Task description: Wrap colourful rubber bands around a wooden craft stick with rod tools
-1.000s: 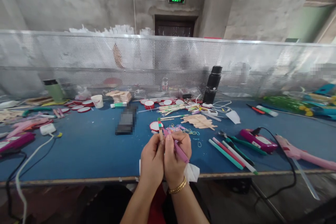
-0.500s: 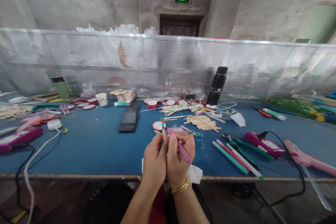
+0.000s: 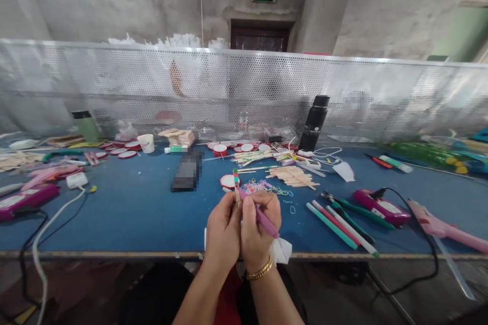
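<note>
My left hand pinches a thin wooden stick upright; bands of green and red colour its upper part. A purple marker is held in my right hand, its front end against the stick. The two hands touch each other near the table's front edge. Just beyond them are a white disc with a red rim and a heap of small coloured rubber bands. Part of a white tissue shows beneath my right hand.
Plain wooden sticks lie behind the rubber bands. Several markers, pliers and a pink glue gun are on the right. A dark phone lies left of centre. A black bottle stands at the back by the perforated screen.
The purple marker's front end has come up against the stick, where a small gap showed before. The whole view has shifted slightly.
</note>
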